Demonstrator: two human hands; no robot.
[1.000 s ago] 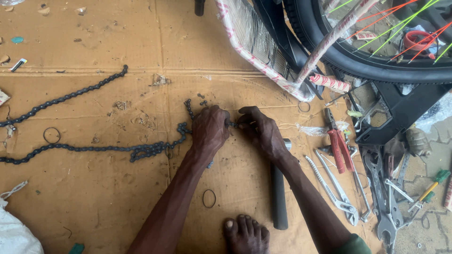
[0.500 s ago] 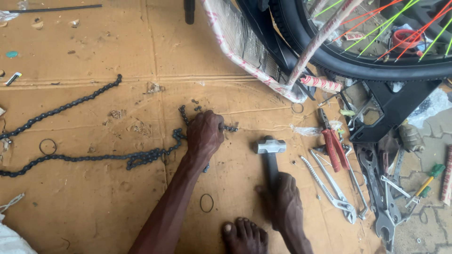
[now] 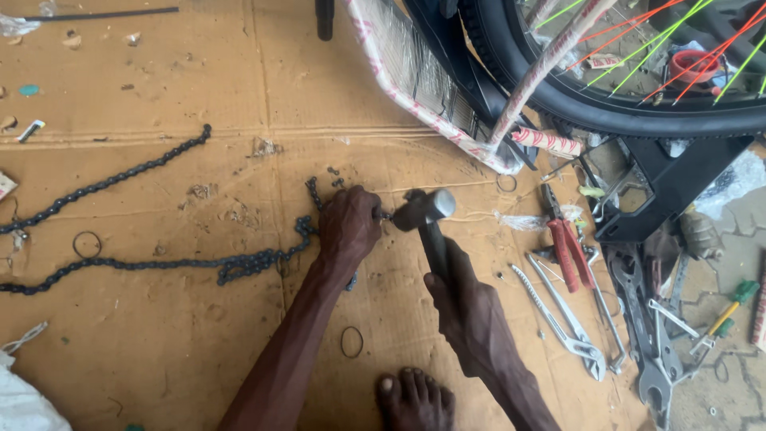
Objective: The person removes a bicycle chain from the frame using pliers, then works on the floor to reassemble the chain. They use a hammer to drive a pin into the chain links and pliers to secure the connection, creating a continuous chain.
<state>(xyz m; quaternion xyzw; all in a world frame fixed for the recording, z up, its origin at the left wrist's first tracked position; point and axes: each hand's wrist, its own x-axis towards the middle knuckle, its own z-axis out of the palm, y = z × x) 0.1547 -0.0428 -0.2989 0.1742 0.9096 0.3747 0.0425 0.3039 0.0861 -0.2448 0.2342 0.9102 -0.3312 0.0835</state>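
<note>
At the far left a bicycle chain [image 3: 144, 263] lay stretched across the brown cardboard [image 3: 159, 351] spread on the floor, one run slanting up toward the top left and a second run trailing along lower down, both meeting in a bunched tangle near the middle. A small black ring [image 3: 86, 243] lay between the two runs. The left hand [image 3: 349, 227] sat over the bunched end of the chain, fingers curled tight and pressing it down against the cardboard. Just right of that hand the metal head of a hammer [image 3: 423, 209] hung close above the pinned chain end, with its dark handle running down and back. The right hand [image 3: 467, 307] was wrapped fully around that handle, fingers closed in a firm grip. Below, between the two forearms, another black ring [image 3: 352, 342] lay flat, and a bare foot [image 3: 415, 399] rested at the bottom edge. Further right lay red-handled pliers [image 3: 565, 247], then a silvery adjustable wrench [image 3: 558, 323], then a spread of flat spanners [image 3: 650, 351]. Above them stood a bicycle wheel [image 3: 630, 120] with bright coloured spokes.
</note>
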